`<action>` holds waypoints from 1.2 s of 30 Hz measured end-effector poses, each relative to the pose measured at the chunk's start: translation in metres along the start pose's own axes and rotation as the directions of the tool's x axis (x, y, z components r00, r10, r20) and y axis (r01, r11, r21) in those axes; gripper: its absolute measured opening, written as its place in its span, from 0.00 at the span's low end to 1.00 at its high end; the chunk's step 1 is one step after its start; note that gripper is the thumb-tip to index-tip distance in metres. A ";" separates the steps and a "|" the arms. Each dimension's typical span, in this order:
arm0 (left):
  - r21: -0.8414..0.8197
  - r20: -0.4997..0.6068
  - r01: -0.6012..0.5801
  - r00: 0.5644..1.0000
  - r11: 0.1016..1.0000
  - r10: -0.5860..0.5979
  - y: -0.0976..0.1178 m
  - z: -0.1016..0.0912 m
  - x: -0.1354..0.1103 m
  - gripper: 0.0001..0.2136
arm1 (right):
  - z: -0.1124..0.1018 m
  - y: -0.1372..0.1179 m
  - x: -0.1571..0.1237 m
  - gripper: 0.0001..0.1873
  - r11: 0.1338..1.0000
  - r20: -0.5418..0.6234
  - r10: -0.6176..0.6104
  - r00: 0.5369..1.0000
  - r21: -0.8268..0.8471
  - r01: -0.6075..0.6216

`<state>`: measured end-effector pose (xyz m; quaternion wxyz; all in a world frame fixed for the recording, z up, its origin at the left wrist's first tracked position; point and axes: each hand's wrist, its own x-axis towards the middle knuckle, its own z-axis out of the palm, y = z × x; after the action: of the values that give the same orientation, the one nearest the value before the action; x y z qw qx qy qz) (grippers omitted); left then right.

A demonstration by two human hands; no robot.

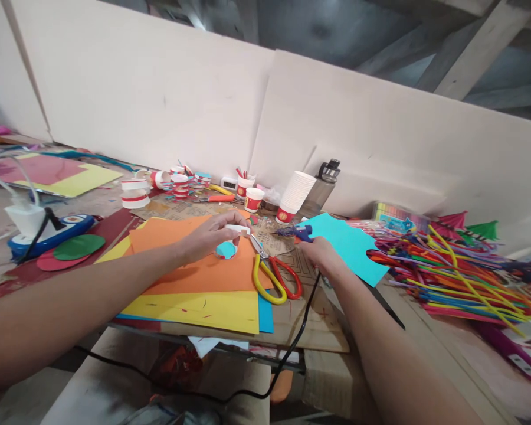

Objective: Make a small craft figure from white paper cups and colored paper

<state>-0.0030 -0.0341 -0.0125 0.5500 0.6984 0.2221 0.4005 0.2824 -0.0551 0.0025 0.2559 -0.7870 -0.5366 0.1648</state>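
Left grip (212, 235) closed in a pinch, thumb and fingers on a slim white piece (238, 229), held above the orange sheets (190, 277) near the middle of the counter (455, 342). Presumably very light, somewhat springy and easily bent or creased; best taken by the edge, with little pressure. Just below the fingers, a light-blue disc (226, 250) with a pale rim; unclear whether joined to the white piece or separate. Right grip (321, 254) wrapped around the rear of an apparent blue glue gun (305, 233), narrow end directed leftward toward the white piece, yet apart from it. Probably rigid, smooth and of modest weight, with some drag from the black cord (307, 307) leading down past the counter's front edge; best taken by the handle, well clear of a possibly hot tip. Between the two grips, scissors (264, 255) with yellow and red handles, blades toward the left grip; likely stiff and the weightier sort, best lifted by the loops. Farther out, a turquoise sheet (343, 242) beside the right grip, probably limp; behind, a stack of paper cups (296, 198), likely crushable; at far right, a heap of colourful pipe cleaners (460, 277), presumably soft and bendable.
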 end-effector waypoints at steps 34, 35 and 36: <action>0.243 0.233 0.149 0.950 0.959 -0.206 0.020 -0.004 -0.002 0.11 | -0.022 -0.031 -0.050 0.25 0.634 0.335 -0.505 0.795 0.770 0.078; 0.248 0.231 0.150 0.950 0.957 -0.209 0.020 -0.004 -0.002 0.11 | -0.021 -0.030 -0.050 0.25 0.640 0.335 -0.501 0.798 0.764 0.081; 0.247 0.231 0.154 0.950 0.957 -0.213 0.020 -0.004 -0.002 0.12 | -0.021 -0.030 -0.049 0.25 0.645 0.333 -0.497 0.801 0.759 0.085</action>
<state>-0.0099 -0.0390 0.0064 0.5259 0.7782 0.2581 0.2264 0.2526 -0.0970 0.0363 0.4103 -0.4492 -0.6019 0.5173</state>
